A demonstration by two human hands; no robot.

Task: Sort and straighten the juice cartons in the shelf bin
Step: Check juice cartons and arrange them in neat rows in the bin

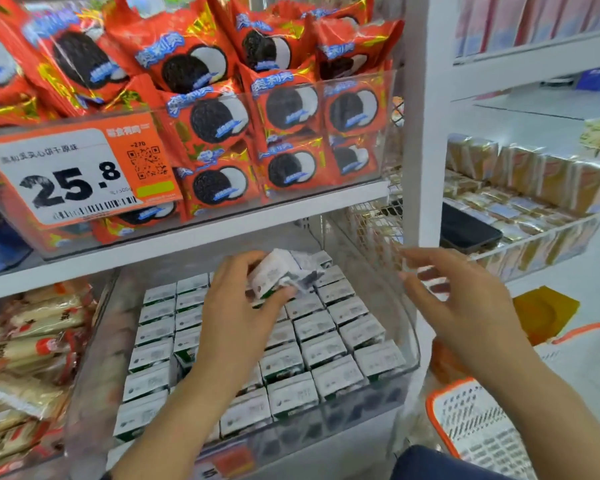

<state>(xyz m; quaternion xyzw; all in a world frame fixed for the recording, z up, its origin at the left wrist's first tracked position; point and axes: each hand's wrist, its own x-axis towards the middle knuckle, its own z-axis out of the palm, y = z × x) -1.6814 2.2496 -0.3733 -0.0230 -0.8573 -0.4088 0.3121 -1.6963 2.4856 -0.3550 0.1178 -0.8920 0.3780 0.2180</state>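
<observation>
A clear plastic shelf bin holds several small white-topped juice cartons standing upright in tight rows. My left hand reaches into the back of the bin and grips one tilted carton, lifted above the rows. Another crumpled-looking carton lies skewed just right of it, blurred. My right hand hovers over the bin's right wall with fingers spread and holds nothing.
The shelf above carries a bin of red cookie packs with a 25.8 price tag. Wrapped snacks lie left of the bin. An orange-rimmed basket sits lower right. Gold-wrapped packs fill the right-hand shelf.
</observation>
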